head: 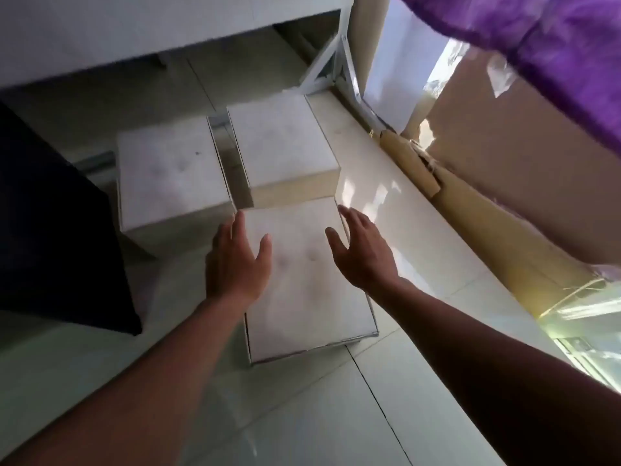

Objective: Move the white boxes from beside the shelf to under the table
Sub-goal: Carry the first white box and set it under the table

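Three white boxes stand on the tiled floor below the white table point(100, 25). The nearest white box point(302, 290) lies in front of me. My left hand point(237, 260) hovers over its left edge with fingers spread, holding nothing. My right hand point(363, 250) is above its right edge, also spread and empty. Beyond it stands a second white box point(282, 142) with a tan front face. A third white box point(171, 173) sits to the left, partly under the table's edge.
A dark object point(50, 230) fills the left side. Brown cardboard point(504, 183) leans along the right, with purple fabric point(554, 45) above it. A white metal table leg and brace point(339, 65) stand behind the boxes. Pale floor tiles point(403, 210) lie between boxes and cardboard.
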{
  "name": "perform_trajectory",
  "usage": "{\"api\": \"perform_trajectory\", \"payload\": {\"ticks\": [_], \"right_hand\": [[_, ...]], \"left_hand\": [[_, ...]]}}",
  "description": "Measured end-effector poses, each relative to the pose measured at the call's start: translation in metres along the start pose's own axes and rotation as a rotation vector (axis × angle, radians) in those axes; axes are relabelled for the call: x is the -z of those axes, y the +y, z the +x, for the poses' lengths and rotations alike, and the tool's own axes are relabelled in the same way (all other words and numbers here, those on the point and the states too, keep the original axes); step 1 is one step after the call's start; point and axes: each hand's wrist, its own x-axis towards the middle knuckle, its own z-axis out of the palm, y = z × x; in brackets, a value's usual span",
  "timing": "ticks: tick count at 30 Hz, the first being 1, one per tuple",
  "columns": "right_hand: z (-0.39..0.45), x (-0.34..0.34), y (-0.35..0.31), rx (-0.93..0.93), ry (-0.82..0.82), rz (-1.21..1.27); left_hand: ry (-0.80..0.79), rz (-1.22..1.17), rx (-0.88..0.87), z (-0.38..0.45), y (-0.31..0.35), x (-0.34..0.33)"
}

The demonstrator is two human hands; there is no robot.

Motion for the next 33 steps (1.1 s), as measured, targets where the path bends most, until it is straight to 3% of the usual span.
{"api": "perform_trajectory", "payload": {"ticks": [5,11,15,20,27,33], "right_hand": [[-0.015,-0.043,0.040,-0.151,-0.106,0.124],[-0.028,-0.056,0.051,-0.195,-0.171,0.246],[-0.027,-0.058,0.050,-0.210,-0.170,0.226],[-0.026,-0.060,0.048,-0.192,-0.159,0.167],[-0.040,-0.031,0.032,-0.221,-0.147,0.163],[-0.048,0.053,-0.024,-0.302,-0.149,0.173]], "left_hand": [[-0.060,-0.102,0.246,-0.024,-0.029,-0.053],[-0.016,-0.242,0.282,-0.031,-0.036,-0.068],[-0.010,-0.251,0.443,-0.028,-0.033,-0.071],[0.038,-0.282,0.445,-0.028,-0.027,-0.074],[0.022,-0.275,0.445,-0.036,-0.007,-0.048],[0.020,-0.273,0.491,-0.046,0.045,0.033]]}}
